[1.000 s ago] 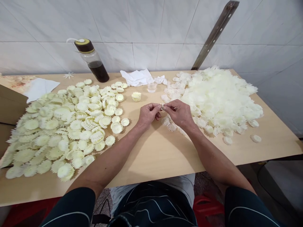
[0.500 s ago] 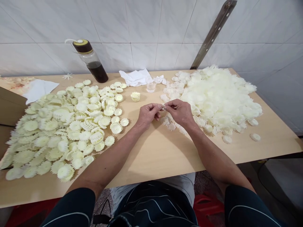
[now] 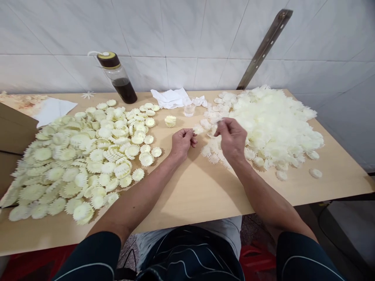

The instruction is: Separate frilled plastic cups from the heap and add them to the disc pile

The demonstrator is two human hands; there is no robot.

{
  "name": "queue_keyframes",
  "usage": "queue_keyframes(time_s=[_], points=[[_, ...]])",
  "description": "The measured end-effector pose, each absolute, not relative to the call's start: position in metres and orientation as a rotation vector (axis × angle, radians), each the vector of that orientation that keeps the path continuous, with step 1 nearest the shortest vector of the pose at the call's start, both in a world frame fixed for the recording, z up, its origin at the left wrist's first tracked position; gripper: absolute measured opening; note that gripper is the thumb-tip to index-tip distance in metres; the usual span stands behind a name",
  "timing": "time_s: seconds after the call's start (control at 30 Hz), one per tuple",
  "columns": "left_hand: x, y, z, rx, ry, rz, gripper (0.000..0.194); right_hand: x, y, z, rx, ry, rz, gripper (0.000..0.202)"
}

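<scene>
My left hand (image 3: 182,143) is closed over the middle of the table, pinching a small pale toothed disc (image 3: 198,129) at its fingertips. To the right, my right hand (image 3: 232,136) is raised with its fingers pressed together; what they hold, if anything, is too blurred to tell. Thin white toothed pieces (image 3: 272,121) form a heap beyond and to the right of it. On the left side lies a large pile of pale yellow-green toothed discs (image 3: 96,156). A short stack of such discs (image 3: 170,121) stands between this pile and my left hand.
A bottle of dark liquid (image 3: 124,88) stands at the back left. White tissues (image 3: 170,99) and a small clear cup (image 3: 189,109) are at the back middle. A metal strip (image 3: 263,50) leans on the tiled wall. A brown box (image 3: 17,128) sits at the left edge.
My hands have come apart. The right hand has moved to the right and turned upward, while the left hand stays in place with the small disc now showing at its fingertips.
</scene>
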State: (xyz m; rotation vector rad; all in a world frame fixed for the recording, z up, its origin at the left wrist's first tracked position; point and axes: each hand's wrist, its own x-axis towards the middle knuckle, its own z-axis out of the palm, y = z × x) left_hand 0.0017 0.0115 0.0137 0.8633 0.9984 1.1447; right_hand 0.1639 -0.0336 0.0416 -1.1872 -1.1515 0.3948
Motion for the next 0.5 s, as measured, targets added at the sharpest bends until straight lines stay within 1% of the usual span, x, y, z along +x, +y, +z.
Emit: queue_keyframes(time_s=[0.1,0.23,0.37,0.5], points=[[-0.002,0.015,0.014,0.861,0.999,1.166,0.026,0.175,-0.03,0.05,-1.064,-1.078,0.465,0.035],[-0.003,0.013,0.014,0.952,0.95,1.158,0.03,0.183,-0.032,0.065,-0.991,-1.086,0.813,0.048],[-0.003,0.011,0.012,0.984,0.914,1.158,0.035,0.185,-0.038,0.072,-0.929,-1.103,0.991,0.047],[-0.004,0.011,0.011,0.995,0.888,1.13,0.038,0.193,-0.042,0.076,-0.959,-1.225,0.978,0.041]])
